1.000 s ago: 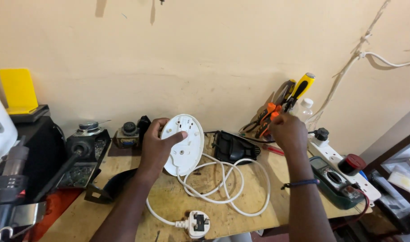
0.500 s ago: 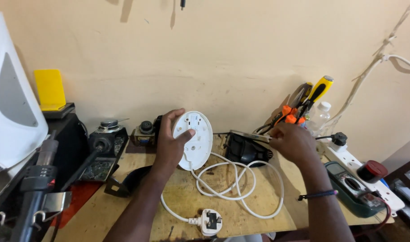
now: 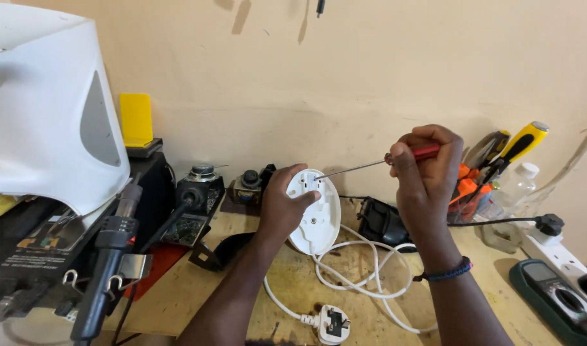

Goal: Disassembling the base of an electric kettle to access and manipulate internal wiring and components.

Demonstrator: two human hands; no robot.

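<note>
Base unit: a round white plastic disc, the kind a cordless kettle sits on, stands tilted on its edge near the middle of a worn wooden workbench, its underside facing the camera.
Left hand: the left hand grips the disc's left rim, fingers curled round the edge and thumb pressed on the face, holding it upright.
Right hand: the right hand is closed in a fist around the red handle of a thin screwdriver, raised above and to the right of the disc.
Screwdriver tip: the metal shaft slants down to the left and its tip meets the upper part of the disc; whether it sits in a screw head is too small to tell.
Wrist: a dark beaded bracelet circles the right wrist.
Cord: a white cable runs from the disc in loose loops on the bench and ends in a white three-pin plug near the front edge.
Behind the disc: a small black pouch-like object lies just right of it, against the beige wall.
Far right: a cluster of tools with orange and yellow handles stands upright, next to a clear plastic bottle; a green multimeter lies at the bench corner.
Left side: a large white kettle body fills the upper left, above black equipment and a black handled tool hanging in a metal holder.
</note>
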